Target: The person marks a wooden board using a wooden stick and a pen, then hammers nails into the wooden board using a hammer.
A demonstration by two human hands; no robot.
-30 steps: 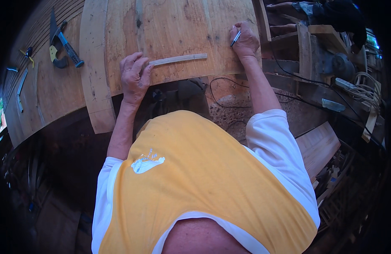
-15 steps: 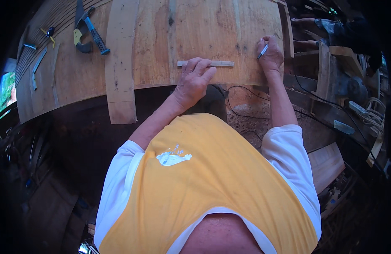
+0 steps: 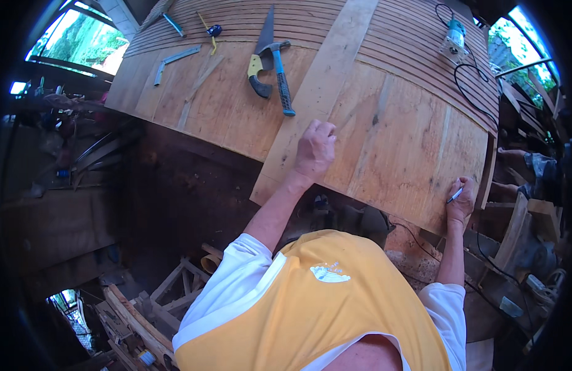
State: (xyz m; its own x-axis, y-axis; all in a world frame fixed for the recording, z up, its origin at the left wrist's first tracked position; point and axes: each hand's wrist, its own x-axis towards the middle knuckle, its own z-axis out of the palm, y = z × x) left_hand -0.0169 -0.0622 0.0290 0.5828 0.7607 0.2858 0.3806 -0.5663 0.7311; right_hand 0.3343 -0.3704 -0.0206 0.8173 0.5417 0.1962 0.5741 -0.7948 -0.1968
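My left hand (image 3: 315, 149) is closed with its fingers curled, above the boards beside a long plank (image 3: 317, 93). Whether anything sits inside those fingers is hidden. My right hand (image 3: 463, 196) grips a slim white-and-dark pen (image 3: 455, 195) near the right end of the wooden panel (image 3: 403, 154). To the left of the plank lie a claw hammer (image 3: 282, 80) with a blue-and-black handle and a handsaw (image 3: 258, 71) with a yellow-and-black handle. The two tools are close together.
Farther left are a metal square (image 3: 172, 60), a small blue-and-yellow tool (image 3: 214, 31) and a thin wood strip (image 3: 203, 78). A corded teal power tool (image 3: 455, 37) stands on ridged slats at the back right. Another person's legs (image 3: 515, 170) show at the right.
My view has swung left, showing more of the bench's left side. My left hand has left the short wood strip's spot and moved toward the plank. My right hand still holds the pen.
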